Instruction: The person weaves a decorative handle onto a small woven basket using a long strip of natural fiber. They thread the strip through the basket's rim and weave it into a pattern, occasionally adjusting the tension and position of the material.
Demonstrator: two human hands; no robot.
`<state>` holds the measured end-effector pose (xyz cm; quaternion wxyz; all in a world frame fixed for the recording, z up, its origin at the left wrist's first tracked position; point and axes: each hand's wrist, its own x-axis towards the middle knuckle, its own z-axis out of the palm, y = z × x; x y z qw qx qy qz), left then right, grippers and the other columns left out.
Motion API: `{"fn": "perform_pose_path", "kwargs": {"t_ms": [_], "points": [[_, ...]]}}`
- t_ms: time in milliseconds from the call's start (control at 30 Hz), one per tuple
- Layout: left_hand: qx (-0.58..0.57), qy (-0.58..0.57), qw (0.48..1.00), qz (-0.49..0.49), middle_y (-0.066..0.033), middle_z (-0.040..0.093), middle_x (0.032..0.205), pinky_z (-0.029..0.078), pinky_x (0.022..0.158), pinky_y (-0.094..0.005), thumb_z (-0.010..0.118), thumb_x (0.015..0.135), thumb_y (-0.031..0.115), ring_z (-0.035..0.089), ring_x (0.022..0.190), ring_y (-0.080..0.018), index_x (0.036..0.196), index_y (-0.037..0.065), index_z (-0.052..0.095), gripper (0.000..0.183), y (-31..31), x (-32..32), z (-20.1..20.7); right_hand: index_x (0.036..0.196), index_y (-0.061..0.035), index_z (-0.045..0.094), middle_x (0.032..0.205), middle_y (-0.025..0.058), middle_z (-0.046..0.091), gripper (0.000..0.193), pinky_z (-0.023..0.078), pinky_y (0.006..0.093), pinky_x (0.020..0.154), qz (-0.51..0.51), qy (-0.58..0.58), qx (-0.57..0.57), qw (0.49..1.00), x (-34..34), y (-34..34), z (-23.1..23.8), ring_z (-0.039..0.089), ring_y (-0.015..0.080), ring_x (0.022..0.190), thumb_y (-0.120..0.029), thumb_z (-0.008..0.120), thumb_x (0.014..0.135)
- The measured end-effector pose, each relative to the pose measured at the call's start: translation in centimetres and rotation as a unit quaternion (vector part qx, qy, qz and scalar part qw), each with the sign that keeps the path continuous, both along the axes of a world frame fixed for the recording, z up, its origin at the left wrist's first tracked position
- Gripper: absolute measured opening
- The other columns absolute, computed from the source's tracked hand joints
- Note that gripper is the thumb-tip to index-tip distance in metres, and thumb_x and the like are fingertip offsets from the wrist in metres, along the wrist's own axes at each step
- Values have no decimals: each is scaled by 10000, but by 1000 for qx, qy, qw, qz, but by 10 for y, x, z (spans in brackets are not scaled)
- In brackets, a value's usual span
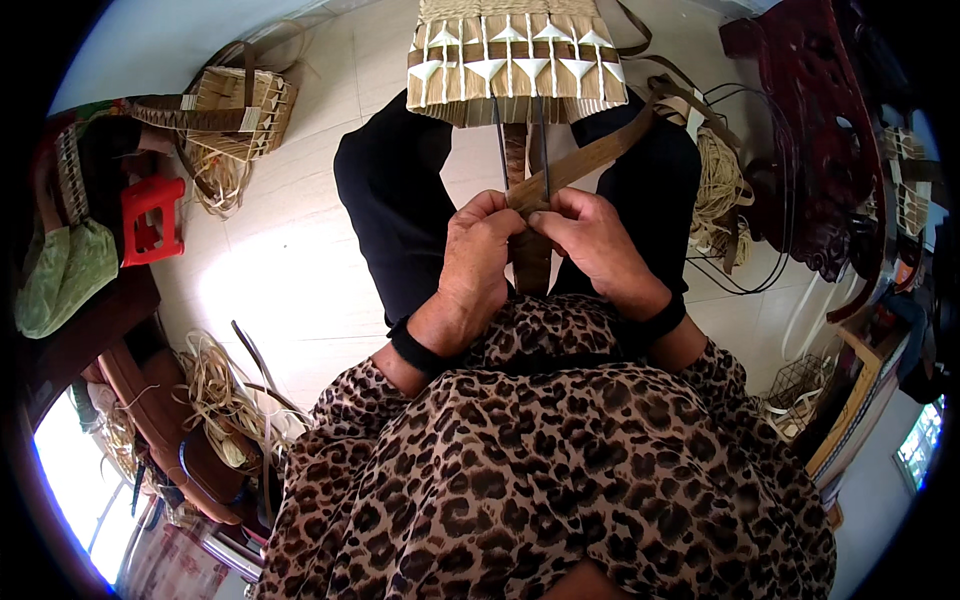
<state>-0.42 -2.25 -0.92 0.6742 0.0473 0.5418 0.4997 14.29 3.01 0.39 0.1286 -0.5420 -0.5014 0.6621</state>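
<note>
left hand (478, 255): fingers closed on brown strap (585, 160) | right hand (590, 240): fingers pinching same strap | strap: long axis slants up-right, away from the lap; above knees | woven basket (515, 55): beyond hands, over floor (290, 250)

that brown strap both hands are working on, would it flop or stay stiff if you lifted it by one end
Probably semi-stiff. The brown strap runs in a fairly straight line from the left hand and right hand up toward the woven basket, so it likely bows rather than droops. It looks thin and flat, so probably light.
</note>
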Motion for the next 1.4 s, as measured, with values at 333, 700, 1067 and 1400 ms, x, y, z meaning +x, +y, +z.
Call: {"fn": "perform_pose_path", "kwargs": {"t_ms": [333, 700, 1067, 1400], "points": [[-37, -137, 990, -14, -84, 662, 977, 507, 840, -418, 551, 962, 129, 637, 905, -209, 1000, 22, 621, 133, -12, -19, 3, 794, -23, 611, 703, -31, 538, 218, 372, 215, 567, -32, 113, -68, 991, 7, 0, -5, 457, 45, 638, -204, 641, 914], [-3, -7, 999, -38, -8, 651, 833, 502, 693, -269, 620, 922, 151, 612, 732, -112, 903, 54, 660, 107, -16, -13, 3, 1001, -57, 621, 890, 18, 635, 325, 450, 261, 710, -203, 228, -194, 932, 4, 5, -24, 581, 102, 814, -376, 582, 948], [-1, -15, 1000, -11, 19, 615, 756, 458, 654, -236, 608, 933, 119, 550, 658, -77, 858, 45, 645, 111, -5, -8, 4, 971, -7, 641, 883, 66, 661, 326, 446, 261, 698, -201, 213, -175, 940, 17, 3, -22, 578, 128, 771, -330, 613, 941], [11, -159, 985, -58, -112, 643, 918, 489, 806, -355, 449, 1015, 281, 617, 825, -214, 1150, -2, 543, 327, 6, -12, 8, 767, -33, 638, 718, 19, 607, 327, 426, 231, 688, -219, 132, -102, 961, 18, 2, -19, 548, 106, 702, -325, 650, 914]]}}
